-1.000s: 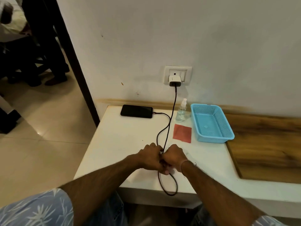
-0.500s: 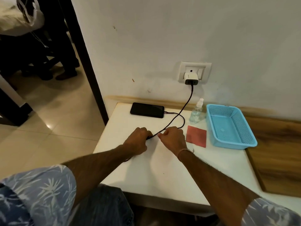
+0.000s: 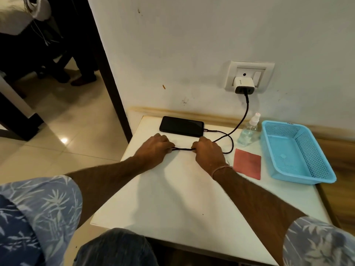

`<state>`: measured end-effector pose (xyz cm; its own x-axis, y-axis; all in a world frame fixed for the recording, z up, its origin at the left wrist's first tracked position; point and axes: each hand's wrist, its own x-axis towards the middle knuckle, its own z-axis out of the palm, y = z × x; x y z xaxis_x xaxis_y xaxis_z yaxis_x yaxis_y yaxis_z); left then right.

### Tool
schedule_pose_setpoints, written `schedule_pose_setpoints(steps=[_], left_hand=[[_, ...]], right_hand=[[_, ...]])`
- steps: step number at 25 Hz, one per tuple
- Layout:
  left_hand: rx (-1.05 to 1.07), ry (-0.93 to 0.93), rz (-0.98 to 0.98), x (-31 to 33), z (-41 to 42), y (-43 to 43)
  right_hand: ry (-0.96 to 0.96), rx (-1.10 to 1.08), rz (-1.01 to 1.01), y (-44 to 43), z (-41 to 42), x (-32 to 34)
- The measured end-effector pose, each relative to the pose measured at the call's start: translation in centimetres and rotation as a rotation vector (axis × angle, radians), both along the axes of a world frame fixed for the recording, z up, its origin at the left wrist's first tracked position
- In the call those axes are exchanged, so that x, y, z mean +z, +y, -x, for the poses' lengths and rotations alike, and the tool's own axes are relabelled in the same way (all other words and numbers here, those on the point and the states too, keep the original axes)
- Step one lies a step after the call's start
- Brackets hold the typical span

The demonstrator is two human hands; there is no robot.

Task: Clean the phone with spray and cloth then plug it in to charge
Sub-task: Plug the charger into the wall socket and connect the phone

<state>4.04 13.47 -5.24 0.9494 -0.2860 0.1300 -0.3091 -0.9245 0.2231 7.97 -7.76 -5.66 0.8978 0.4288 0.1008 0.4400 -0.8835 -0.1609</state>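
Left grip [image 3: 153, 148], right grip [image 3: 208, 152] each pinch black cable [image 3: 183, 149], stretched between them; likely tidying slack so plugged-in phone [image 3: 181, 126] lies undisturbed at worktop [image 3: 172, 198] rear, near charger [image 3: 244, 85].

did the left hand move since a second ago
Yes: the left hand moved from the front edge of the table back to just short of the phone, gripping the cable.

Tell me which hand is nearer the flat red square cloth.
Right. The right hand grips the black charging cable just left of the red square cloth; the left hand grips it farther left.
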Motion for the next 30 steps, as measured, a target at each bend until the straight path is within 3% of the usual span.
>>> schedule_pose_setpoints(steps=[6, 15, 21, 26, 30], left_hand=[[0.008, -0.05, -0.194, -0.4, -1.6, 2.4], [0.114, -0.048, -0.132, -0.7, -2.4, 1.1], [0.214, -0.038, -0.114, 0.0, -0.2, -2.0], [0.371, 0.059, 0.183, -0.3, 3.1, -7.3], [0.378, 0.075, 0.276, -1.5, 5.3, -10.7]], right_hand=[[-0.02, -0.083, -0.05, -0.2, -2.3, -0.6], [-0.004, -0.11, -0.126, -0.4, -2.8, -1.1], [0.053, 0.045, -0.29, -3.4, 0.2, 1.6], [-0.157, -0.129, -0.716, -7.7, 2.0, 7.6], [-0.086, -0.436, -1.123, -10.9, 0.8, 12.8]])
